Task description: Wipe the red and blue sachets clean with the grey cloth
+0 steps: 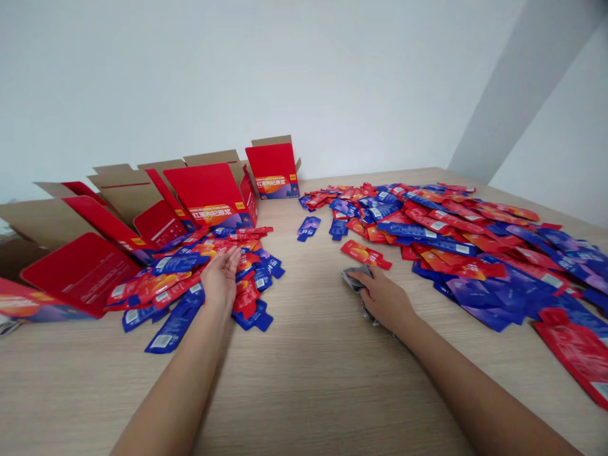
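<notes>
Left hand (221, 282) against the left pile of sachets (183, 278), fingers loosely open, right hand (387, 299) with fingers closed round a crumpled grey item (355, 278), red sachet (365, 253) just beyond, 红黑枸杞原浆 and "40" readable on the far red carton (272, 163).

The wood-grain table (304, 386) bears 2 sachet piles (178, 262) and red cartons (204, 187).

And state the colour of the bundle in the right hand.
The bundle is grey, partly darker; head view.
</notes>
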### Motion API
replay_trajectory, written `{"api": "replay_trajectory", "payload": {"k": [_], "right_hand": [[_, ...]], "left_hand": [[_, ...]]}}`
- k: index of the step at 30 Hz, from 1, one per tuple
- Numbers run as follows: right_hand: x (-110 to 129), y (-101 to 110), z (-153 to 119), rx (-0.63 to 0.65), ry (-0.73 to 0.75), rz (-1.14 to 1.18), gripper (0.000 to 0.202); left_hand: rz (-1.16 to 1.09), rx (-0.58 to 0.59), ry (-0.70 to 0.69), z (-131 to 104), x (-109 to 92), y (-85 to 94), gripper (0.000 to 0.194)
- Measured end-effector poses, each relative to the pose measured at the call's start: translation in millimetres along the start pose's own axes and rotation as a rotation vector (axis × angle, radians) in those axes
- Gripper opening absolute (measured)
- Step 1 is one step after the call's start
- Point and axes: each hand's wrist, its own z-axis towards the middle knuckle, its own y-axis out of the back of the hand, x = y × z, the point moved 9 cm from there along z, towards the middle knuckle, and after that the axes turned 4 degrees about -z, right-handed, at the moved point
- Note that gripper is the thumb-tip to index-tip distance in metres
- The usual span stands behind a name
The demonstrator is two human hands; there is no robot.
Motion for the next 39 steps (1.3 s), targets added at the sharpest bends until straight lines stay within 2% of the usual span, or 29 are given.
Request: {"api": "replay_trajectory", "payload": {"k": [3, 5, 6, 8, 10, 14, 19, 25, 28, 31, 34, 36, 37, 39], "right_hand": [[2, 1, 0, -0.011, 0.003, 0.019, 0.048], [4, 1, 1, -0.015, 0.005, 0.033, 0.048], [5, 1, 1, -0.016, 0.008, 0.04, 0.048], [7, 1, 2, -0.024, 0.011, 0.06, 0.048], [7, 1, 2, -0.034, 0.013, 0.08, 0.047], [7, 2, 1, -0.02, 0.005, 0.091, 0.046], [9, 5, 1, -0.033, 0.021, 0.124, 0.046], [9, 5, 2, -0.039, 0.02, 0.138, 0.045], [2, 4, 3, -0.052, -0.022, 0.169, 0.045], [-9, 5, 4, -0.098, -0.08, 0.23, 0.048], [-8, 11, 3, -0.173, -0.058, 0.286, 0.05], [6, 14, -1, -0.206, 0.012, 0.292, 0.052], [16, 15, -5, -0.208, 0.061, 0.282, 0.053], [45, 15, -15, -0.176, 0.181, 0.241, 0.054]], "left_hand": [[0.223, 0.179, 0.05, -17, 29, -34.3, 0.016], [0.542, 0.273, 0.135, -25, 63, -57.1, 0.017], [0.773, 0.312, 0.182, -26, 82, -66.6, 0.017], [0.922, 0.348, 0.227, -21, 111, -87.4, 0.013], [1.043, 0.347, 0.228, -9, 130, -106.0, 0.014], [1.28, 0.309, 0.155, 18, 145, -133.8, 0.015], [1.44, 0.321, 0.061, 26, 150, -153.8, 0.02], [1.428, 0.392, 0.103, 21, 152, -154.8, 0.011], [1.335, 0.455, 0.156, 3, 150, -148.6, 0.006], [1.198, 0.562, 0.299, -34, 150, -130.7, 0.01], [1.061, 0.659, 0.456, -82, 142, -101.0, 0.015], [0.98, 0.698, 0.537, -110, 132, -80.3, 0.019], [0.868, 0.734, 0.623, -126, 129, -73.2, 0.021], [0.782, 0.788, 0.763, -148, 126, -60.2, 0.025]]}}
